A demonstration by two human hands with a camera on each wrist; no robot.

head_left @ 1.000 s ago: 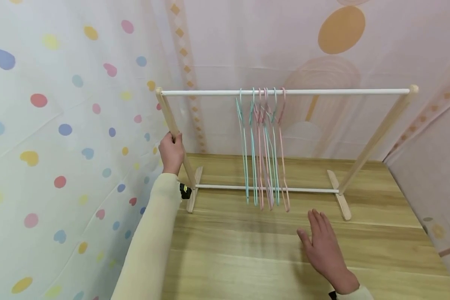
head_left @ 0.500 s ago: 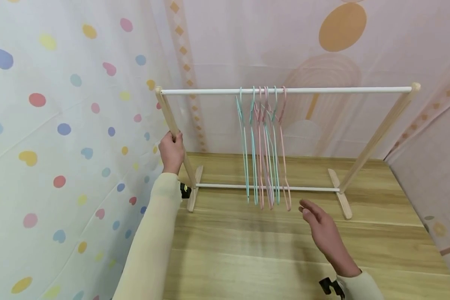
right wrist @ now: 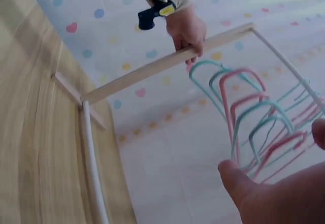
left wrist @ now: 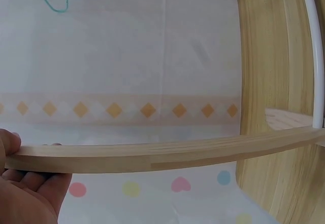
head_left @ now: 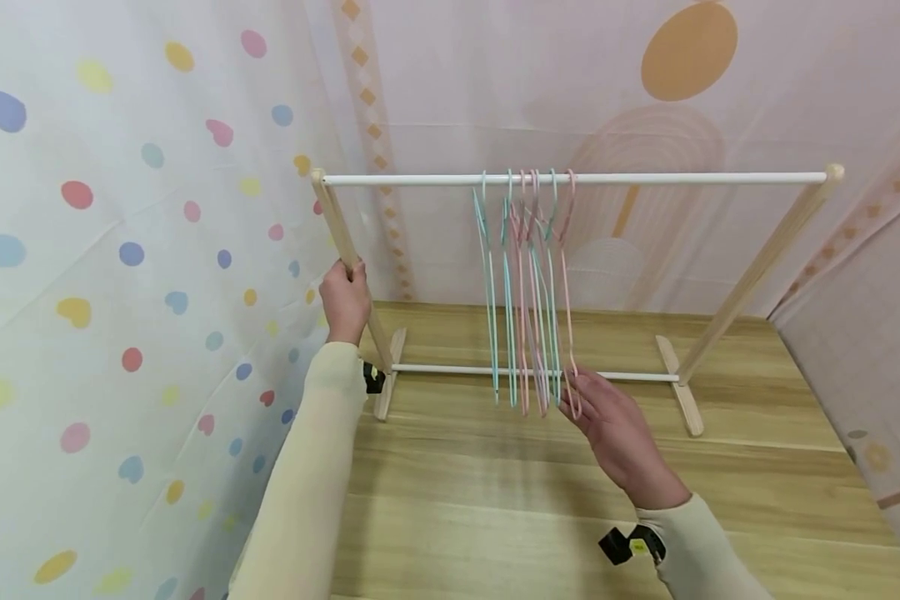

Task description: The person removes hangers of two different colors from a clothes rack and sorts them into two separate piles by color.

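A bunch of thin pink and teal hangers (head_left: 528, 292) hangs from the white top rail (head_left: 570, 178) of a small clothes rack (head_left: 750, 275), a little left of the rail's middle. The hooks sit close together on the rail and the lower ends reach down past the white bottom rail (head_left: 630, 377), just above the tabletop (head_left: 495, 483).

The right hand (head_left: 617, 433) is at the lower ends of the hangers, on their right side. Its fingers (head_left: 581, 387) are loosely spread and touch the outermost pink hanger near its bottom curve; in the right wrist view the thumb (right wrist: 234, 179) and a fingertip stand apart with the hanger loops between and behind them, so the hand is not yet closed on any hanger.

The left hand (head_left: 345, 302) grips the left wooden post (head_left: 342, 242) of the rack about midway up, fingers curled round it. The left wrist view shows the thumb above and the fingers (left wrist: 35, 183) below the wooden bar (left wrist: 162, 155).

Both arms wear pale cream sleeves (head_left: 300, 483), each with a small black device at the wrist. The rack stands on a light wooden tabletop, its two flat wooden feet resting on the surface. Behind and to the left hangs a white curtain (head_left: 120, 250) printed with coloured dots and hearts; the backdrop (head_left: 682, 83) behind the rack is pale pink with a large orange circle.
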